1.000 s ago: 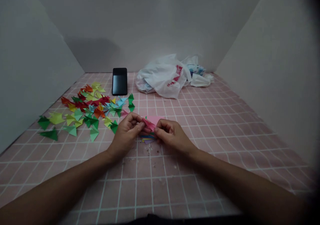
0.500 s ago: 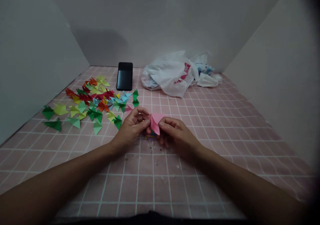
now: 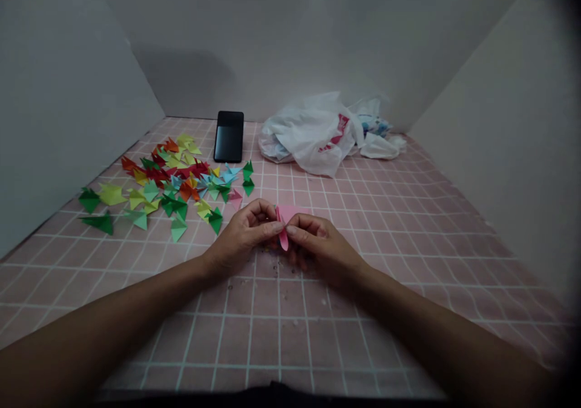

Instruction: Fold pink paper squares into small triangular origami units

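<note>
Between my two hands is a small sheet of pink origami paper [image 3: 293,212], partly folded, with a narrow flap pointing down toward me. My left hand [image 3: 249,229] pinches its left edge between thumb and fingers. From the other side, my right hand [image 3: 318,238] grips it, the thumb pressed close to the left thumb at the flap. Under the hands, small colored bits on the cloth are mostly hidden. A pink folded paper piece [image 3: 235,198] lies just beyond my left hand.
Many folded paper pieces [image 3: 172,204] in green, yellow, red, orange and blue spread over the left of the pink checked cloth [image 3: 390,335]. A black phone [image 3: 229,137] stands at the back. Right of it lies a crumpled white plastic bag [image 3: 313,132]. Pale walls enclose the surface.
My thumbs have come closer together, and the pink paper's open flap is now pressed narrower. The view has shifted slightly.
</note>
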